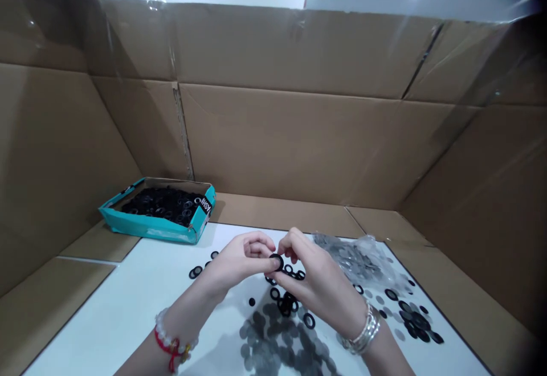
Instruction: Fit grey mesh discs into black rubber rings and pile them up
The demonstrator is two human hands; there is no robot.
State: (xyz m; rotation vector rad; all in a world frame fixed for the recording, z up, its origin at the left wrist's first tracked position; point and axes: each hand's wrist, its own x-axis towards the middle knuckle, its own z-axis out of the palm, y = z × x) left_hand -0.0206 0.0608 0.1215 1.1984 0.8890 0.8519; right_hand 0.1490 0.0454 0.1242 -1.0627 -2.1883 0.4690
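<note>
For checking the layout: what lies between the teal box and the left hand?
In the head view, a few black rings lie on the white board near the left hand.

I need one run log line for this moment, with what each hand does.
left hand: on black ring | right hand: pinching black ring | nearby: grey metal washers, teal box
</note>
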